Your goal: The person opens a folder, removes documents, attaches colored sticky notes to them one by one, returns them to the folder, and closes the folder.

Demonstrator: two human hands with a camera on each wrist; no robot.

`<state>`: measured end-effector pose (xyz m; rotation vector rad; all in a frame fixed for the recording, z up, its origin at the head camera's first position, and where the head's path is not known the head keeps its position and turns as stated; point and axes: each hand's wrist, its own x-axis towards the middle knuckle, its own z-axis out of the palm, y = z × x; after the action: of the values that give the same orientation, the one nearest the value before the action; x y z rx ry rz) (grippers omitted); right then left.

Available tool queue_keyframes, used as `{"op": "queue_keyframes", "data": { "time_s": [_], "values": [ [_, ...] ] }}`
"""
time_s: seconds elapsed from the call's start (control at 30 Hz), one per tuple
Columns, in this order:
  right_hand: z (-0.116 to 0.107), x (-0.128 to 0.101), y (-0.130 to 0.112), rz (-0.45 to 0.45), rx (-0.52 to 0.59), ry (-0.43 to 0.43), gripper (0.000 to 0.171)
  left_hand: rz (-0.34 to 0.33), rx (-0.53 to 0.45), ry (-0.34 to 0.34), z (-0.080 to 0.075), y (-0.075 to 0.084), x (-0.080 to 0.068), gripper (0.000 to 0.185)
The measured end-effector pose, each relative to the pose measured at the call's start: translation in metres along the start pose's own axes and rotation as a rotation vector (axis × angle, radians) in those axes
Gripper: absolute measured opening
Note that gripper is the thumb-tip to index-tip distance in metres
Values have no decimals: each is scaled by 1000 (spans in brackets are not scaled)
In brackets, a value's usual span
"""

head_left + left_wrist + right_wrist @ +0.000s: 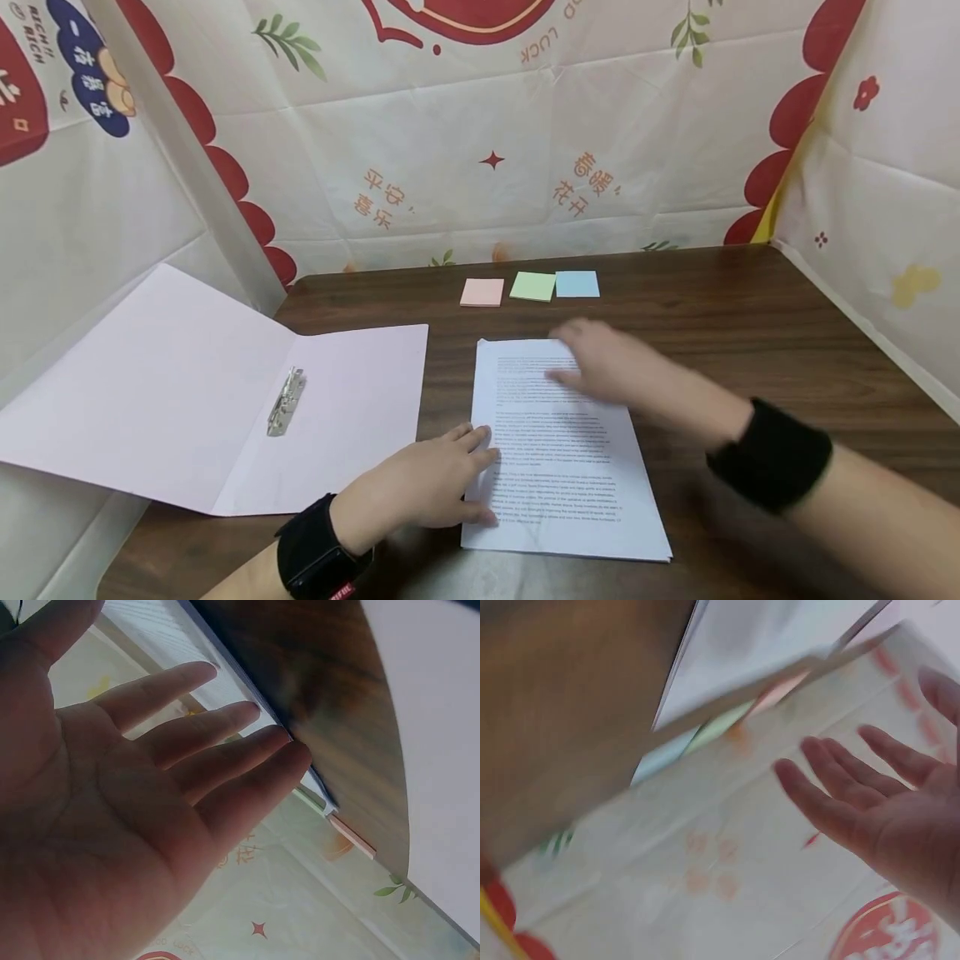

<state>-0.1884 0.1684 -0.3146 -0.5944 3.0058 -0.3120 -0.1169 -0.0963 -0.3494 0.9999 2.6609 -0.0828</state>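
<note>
**Two hands over a stack of printed pages**

A stack of printed pages (558, 454) lies flat on the dark wooden surface (750, 333), right in front of the person. The left hand (420, 487) rests flat with its fingers spread, touching the left edge of the pages. The right hand (622, 367) is wide too, fingers straight, over the top part of the pages and holding nothing. It looks blurry. An open pink folder (210, 392) lies to the left. Three sticky note pads (532, 287), pink, green and blue, sit in a row behind the pages.
</note>
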Motion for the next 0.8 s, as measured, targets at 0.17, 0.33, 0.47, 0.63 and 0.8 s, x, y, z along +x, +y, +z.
{"op": "queue_keyframes", "data": {
  "time_s": [0.17, 0.33, 0.47, 0.63, 0.8],
  "values": [
    [-37, 71, 39, 75, -24, 1, 65, -8, -10, -9, 5, 0, 2, 83],
    [-55, 122, 72, 135, -44, -79, 62, -8, 38, 28, 7, 0, 6, 83],
    [-46, 139, 97, 164, -54, -114, 60, -17, 39, 44, 7, 1, 8, 82],
    [-12, 136, 123, 183, -64, -196, 57, -30, 38, 45, 4, 4, 10, 82],
    [15, 132, 134, 197, -35, -235, 53, -43, 55, 44, 4, 2, 8, 81]
  ]
}}
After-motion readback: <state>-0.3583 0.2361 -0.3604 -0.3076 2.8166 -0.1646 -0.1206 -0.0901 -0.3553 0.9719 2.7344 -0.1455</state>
